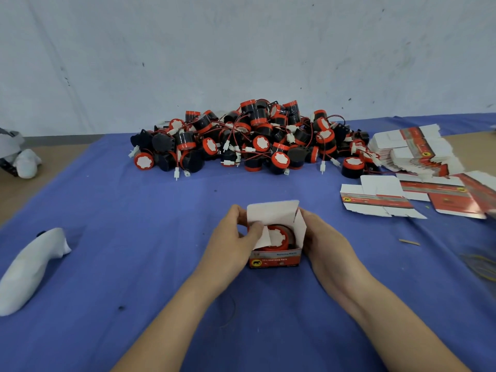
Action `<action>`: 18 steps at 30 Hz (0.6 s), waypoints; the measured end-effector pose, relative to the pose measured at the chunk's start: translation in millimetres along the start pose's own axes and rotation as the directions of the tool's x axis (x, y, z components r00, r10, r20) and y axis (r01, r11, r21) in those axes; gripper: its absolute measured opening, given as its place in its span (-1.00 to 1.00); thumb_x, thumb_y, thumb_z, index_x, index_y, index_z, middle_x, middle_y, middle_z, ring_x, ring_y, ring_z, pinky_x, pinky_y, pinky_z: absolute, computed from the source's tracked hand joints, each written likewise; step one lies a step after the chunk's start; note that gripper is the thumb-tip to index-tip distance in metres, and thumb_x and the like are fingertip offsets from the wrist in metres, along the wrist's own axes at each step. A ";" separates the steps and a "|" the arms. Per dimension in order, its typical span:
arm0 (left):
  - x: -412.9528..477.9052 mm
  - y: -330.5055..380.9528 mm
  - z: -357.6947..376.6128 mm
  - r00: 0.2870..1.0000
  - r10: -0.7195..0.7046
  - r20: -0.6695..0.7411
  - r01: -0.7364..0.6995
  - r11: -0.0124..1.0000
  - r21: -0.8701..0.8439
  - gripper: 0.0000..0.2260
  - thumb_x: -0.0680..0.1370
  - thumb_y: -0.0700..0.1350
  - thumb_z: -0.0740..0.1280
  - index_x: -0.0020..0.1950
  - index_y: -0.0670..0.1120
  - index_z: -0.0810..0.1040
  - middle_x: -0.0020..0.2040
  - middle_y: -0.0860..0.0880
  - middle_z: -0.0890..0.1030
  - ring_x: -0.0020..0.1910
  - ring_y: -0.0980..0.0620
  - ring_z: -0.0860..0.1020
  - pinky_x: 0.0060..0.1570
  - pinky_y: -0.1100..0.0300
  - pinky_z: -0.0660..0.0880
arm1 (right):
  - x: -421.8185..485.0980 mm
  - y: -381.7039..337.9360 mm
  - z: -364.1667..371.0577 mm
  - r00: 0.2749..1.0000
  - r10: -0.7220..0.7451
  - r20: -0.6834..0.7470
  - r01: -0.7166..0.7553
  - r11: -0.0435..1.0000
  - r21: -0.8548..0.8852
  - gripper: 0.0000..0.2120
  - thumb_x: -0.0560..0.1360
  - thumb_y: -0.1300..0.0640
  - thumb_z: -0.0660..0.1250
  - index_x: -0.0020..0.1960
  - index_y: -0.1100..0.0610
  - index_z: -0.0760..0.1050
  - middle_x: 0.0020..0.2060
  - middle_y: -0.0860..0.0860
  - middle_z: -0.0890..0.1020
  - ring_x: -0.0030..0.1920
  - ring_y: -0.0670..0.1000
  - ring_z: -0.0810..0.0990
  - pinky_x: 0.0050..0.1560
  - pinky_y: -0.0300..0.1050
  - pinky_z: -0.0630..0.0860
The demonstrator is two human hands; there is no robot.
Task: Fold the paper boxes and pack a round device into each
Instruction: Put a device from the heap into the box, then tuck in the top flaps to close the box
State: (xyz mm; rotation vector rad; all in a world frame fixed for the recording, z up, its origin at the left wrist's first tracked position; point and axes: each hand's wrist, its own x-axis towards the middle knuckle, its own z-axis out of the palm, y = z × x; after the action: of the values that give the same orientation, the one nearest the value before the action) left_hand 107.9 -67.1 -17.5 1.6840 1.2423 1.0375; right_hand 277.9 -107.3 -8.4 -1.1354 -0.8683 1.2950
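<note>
A small red-and-white paper box stands upright on the blue cloth at the centre, its top flaps open. Inside it sits a round device with a red rim and white face. My left hand holds the box's left side, and its thumb presses a white side flap down over the device. My right hand grips the box's right side, its fingers hidden behind the box. The rear lid flap stands up behind the device.
A large pile of round black-and-red devices with red wires lies at the back. Flat unfolded boxes are stacked and spread at the right. A white cloth bundle lies at the left. The blue cloth covers the table.
</note>
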 end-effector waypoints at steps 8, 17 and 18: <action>6.4 2.7 -0.9 0.999 0.039 0.007 -0.039 0.996 0.083 -0.90 0.61 0.13 0.29 0.02 0.14 0.52 -0.14 0.13 0.61 -0.21 0.26 0.57 -0.30 0.39 0.49 | 3.6 10.8 -1.1 0.995 -0.086 0.051 0.093 0.982 -0.165 -0.77 0.64 0.13 0.28 0.28 -0.03 0.52 0.00 -0.04 0.74 0.02 -0.02 0.71 0.12 -0.06 0.60; -1.1 6.9 -17.4 0.964 0.119 0.236 -0.128 0.991 0.025 -0.69 0.67 -0.13 0.23 0.10 0.30 0.59 -0.11 0.17 0.66 -0.13 -0.02 0.57 -0.07 0.15 0.56 | 3.9 14.6 -0.1 0.975 -0.223 0.023 0.217 0.914 -0.344 -0.90 0.58 0.20 0.35 0.00 0.01 0.57 -0.17 -0.07 0.71 -0.14 -0.09 0.68 -0.20 -0.26 0.55; -3.1 5.8 -19.2 0.962 0.119 0.244 -0.131 0.991 0.030 -0.66 0.68 -0.18 0.21 0.09 0.28 0.61 -0.08 0.20 0.66 -0.09 0.07 0.59 -0.05 0.23 0.55 | 3.3 15.1 -1.8 0.968 -0.249 0.024 0.238 0.885 -0.401 -0.90 0.59 0.16 0.34 -0.02 -0.04 0.56 -0.16 -0.13 0.70 -0.13 -0.13 0.67 -0.23 -0.32 0.53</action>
State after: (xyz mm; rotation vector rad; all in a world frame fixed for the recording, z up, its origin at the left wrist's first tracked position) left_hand 91.5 -69.1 -5.8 1.8822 1.0198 0.8510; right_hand 276.0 -105.5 -23.7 -1.3077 -1.2530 0.9118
